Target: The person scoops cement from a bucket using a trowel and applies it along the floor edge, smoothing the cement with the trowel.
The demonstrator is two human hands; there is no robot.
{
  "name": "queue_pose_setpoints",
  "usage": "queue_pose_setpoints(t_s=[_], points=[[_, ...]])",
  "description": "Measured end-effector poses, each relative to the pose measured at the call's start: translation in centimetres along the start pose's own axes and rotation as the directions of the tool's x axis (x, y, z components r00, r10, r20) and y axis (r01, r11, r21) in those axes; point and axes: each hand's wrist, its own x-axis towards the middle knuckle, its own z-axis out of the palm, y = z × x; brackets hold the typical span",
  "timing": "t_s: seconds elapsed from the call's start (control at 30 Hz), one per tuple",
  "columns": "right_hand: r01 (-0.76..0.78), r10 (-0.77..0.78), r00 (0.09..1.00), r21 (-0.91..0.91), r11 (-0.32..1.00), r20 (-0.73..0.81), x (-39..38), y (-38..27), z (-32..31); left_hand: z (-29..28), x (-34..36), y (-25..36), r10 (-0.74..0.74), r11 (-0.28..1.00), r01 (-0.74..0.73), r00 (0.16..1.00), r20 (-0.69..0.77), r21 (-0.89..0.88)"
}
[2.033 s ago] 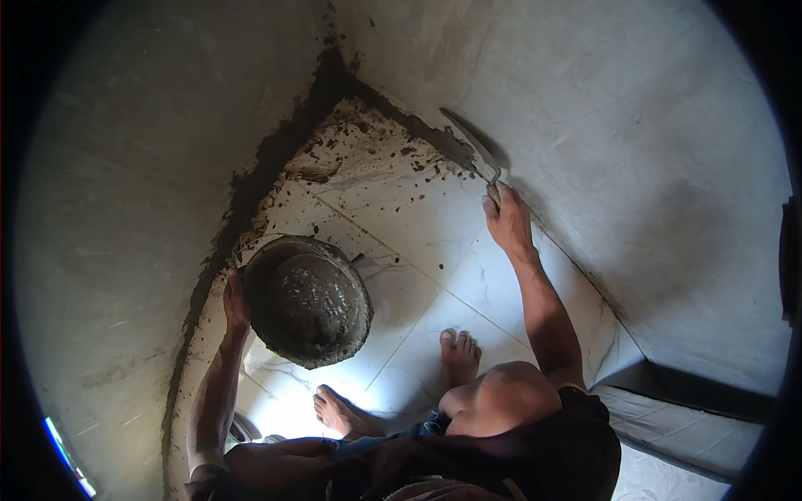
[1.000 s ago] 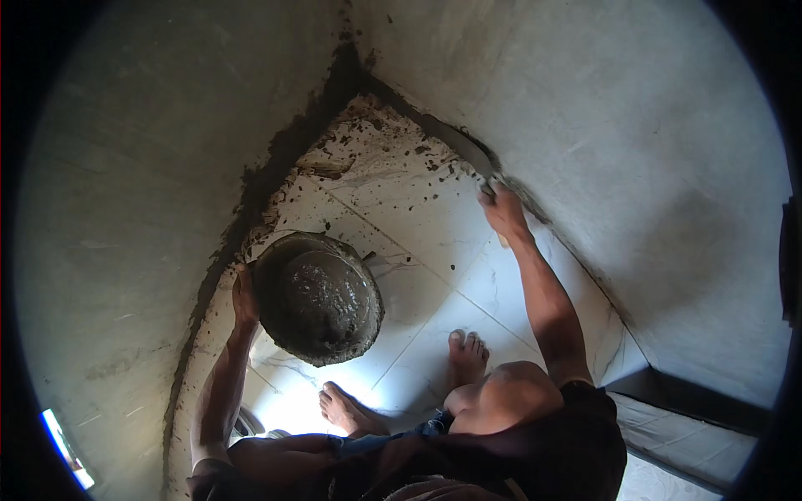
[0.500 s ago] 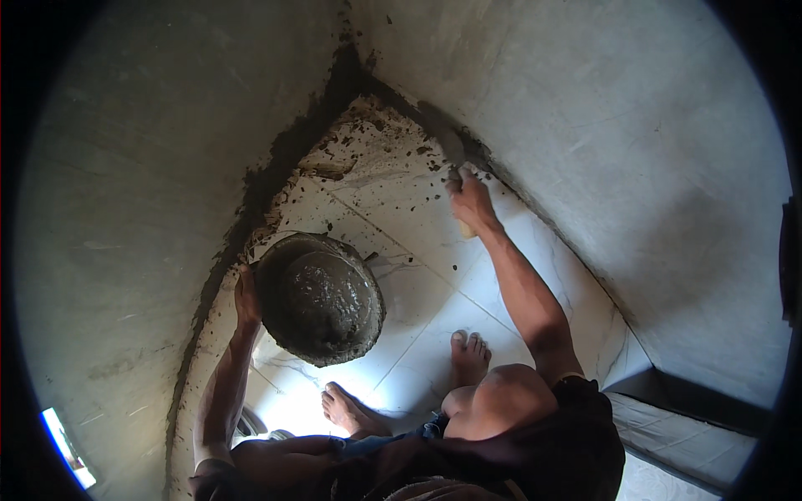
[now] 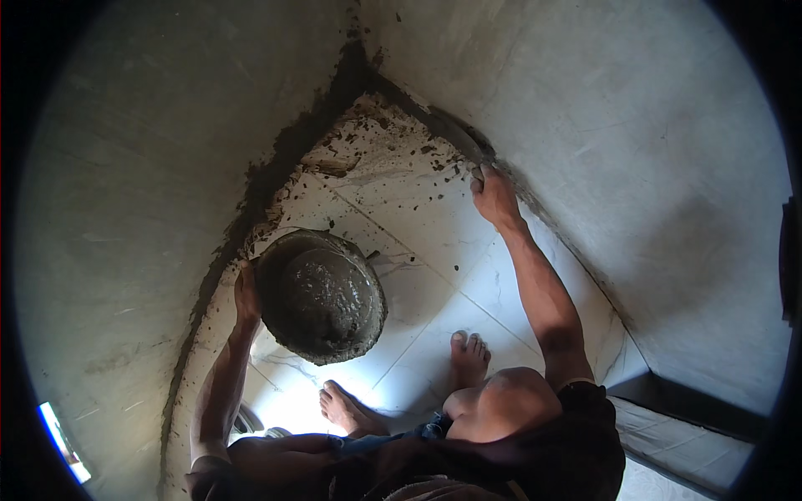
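My right hand point(image 4: 494, 199) grips a trowel, its grey blade point(image 4: 459, 139) lying along the foot of the right wall where dark wet mortar point(image 4: 407, 102) runs. Most of the trowel's handle is hidden in the fist. On the other side, my left hand point(image 4: 246, 296) is at the left side of a round, mortar-crusted bucket point(image 4: 378, 280) and holds it; part of its fingers is hidden. Wet grey mortar point(image 4: 322, 292) glistens inside the bucket. A broad dark band of mortar point(image 4: 280, 167) follows the bottom of the left wall up to the corner.
Grey plastered walls, left point(image 4: 134, 184) and right point(image 4: 601, 142), meet at the far corner. Mortar crumbs point(image 4: 380, 125) litter the white tiled floor point(image 4: 434, 288) there. My bare feet point(image 4: 470, 355) stand near the bucket. A dark-edged pale object point(image 4: 681, 434) lies at lower right.
My right hand and the trowel have shifted right and slightly toward me along the right wall, the blade now closer against it. My left hand and the bucket have hardly moved.
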Motion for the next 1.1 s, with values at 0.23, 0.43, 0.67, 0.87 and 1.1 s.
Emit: queue_pose_setpoints(t_s=[0.23, 0.43, 0.67, 0.87, 1.1], points=[[-0.068, 0.067, 0.995, 0.013, 0.998, 0.067, -1.1, -0.5, -0.1, -0.4, 0.2, -0.4, -0.010, 1.000, 0.010, 1.000, 0.013, 0.002], [-0.086, 0.078, 0.990, 0.073, 0.994, 0.114, -2.0, -1.4, 4.6, -0.8, 0.7, -1.2, -0.061, 0.997, 0.062, 0.998, 0.014, -0.053], [-0.160, 0.156, 0.986, 0.087, 0.983, 0.050, -0.7, 3.2, 4.9, -0.6, 0.1, -1.0, -0.031, 0.999, 0.032, 0.999, 0.034, -0.018], [-0.170, 0.160, 0.984, 0.148, 0.974, 0.079, -6.1, 4.9, -2.0, -0.2, 0.2, 0.2, -0.100, 0.995, 0.101, 0.993, 0.066, -0.006], [-0.141, 0.142, 0.990, 0.157, 0.977, 0.006, -9.2, 3.2, -1.9, -1.1, 0.3, 0.0, -0.091, 0.996, 0.091, 0.995, 0.031, 0.011]])
